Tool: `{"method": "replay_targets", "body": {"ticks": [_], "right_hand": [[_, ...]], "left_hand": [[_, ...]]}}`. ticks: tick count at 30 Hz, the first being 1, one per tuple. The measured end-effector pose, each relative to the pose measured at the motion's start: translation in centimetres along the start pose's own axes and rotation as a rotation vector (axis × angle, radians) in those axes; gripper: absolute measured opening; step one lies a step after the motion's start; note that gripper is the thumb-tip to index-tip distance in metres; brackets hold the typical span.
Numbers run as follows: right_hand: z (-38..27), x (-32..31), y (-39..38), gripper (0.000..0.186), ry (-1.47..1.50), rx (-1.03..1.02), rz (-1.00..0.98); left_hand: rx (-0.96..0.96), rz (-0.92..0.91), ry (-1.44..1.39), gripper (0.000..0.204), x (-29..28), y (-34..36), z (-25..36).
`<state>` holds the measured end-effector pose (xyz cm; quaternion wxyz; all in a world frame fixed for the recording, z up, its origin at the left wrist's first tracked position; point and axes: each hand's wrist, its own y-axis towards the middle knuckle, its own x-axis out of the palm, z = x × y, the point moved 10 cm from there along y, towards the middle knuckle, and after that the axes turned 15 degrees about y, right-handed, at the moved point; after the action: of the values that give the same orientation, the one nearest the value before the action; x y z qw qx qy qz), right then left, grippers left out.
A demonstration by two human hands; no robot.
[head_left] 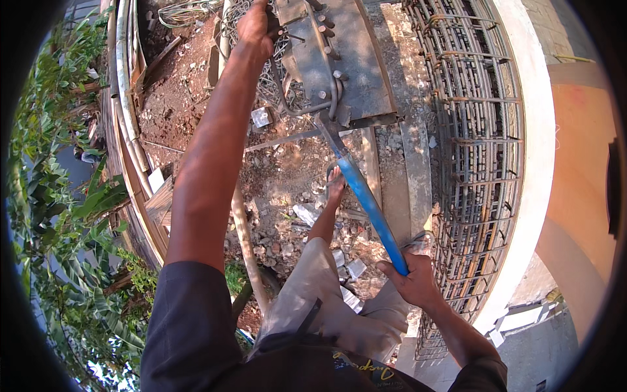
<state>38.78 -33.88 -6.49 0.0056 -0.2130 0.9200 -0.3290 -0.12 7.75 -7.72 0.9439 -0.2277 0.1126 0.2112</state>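
My right hand (pixel 413 281) is wrapped round the lower end of a rebar bending bar with a blue handle (pixel 369 202). The bar's bare metal head (pixel 324 123) meets a bent steel rod (pixel 285 104) at the near end of a bending bench (pixel 359 65). Several upright steel pins (pixel 336 75) stick out of the bench top, and the rod passes among them. Stretched far forward, my left hand (pixel 256 29) is closed at the rod's left side, where the rod runs up to it. Its fingertips are partly hidden at the upper edge.
A long stack of tied rebar cages (pixel 477 163) stands to the right beside a white ledge (pixel 539 130). Rubble and planks (pixel 372 163) cover the ground round my feet. Bamboo poles (pixel 124 78) and leafy plants (pixel 65 228) line the left. Tangled wire (pixel 183 13) lies far left.
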Motion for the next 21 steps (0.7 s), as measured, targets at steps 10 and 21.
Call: {"method": "replay_targets", "body": {"ticks": [10,21], "right_hand": [[6.1,7.8,4.5,0.032,0.247,-0.173,-0.030],[7.3,25.8,16.1,0.027,0.790,-0.507,0.353]], "left_hand": [[0.045,-0.148,-0.010,0.039,2.2,-2.1,0.5],[0.071,-0.075,0.106,0.071,1.5,0.4,-1.1]]}}
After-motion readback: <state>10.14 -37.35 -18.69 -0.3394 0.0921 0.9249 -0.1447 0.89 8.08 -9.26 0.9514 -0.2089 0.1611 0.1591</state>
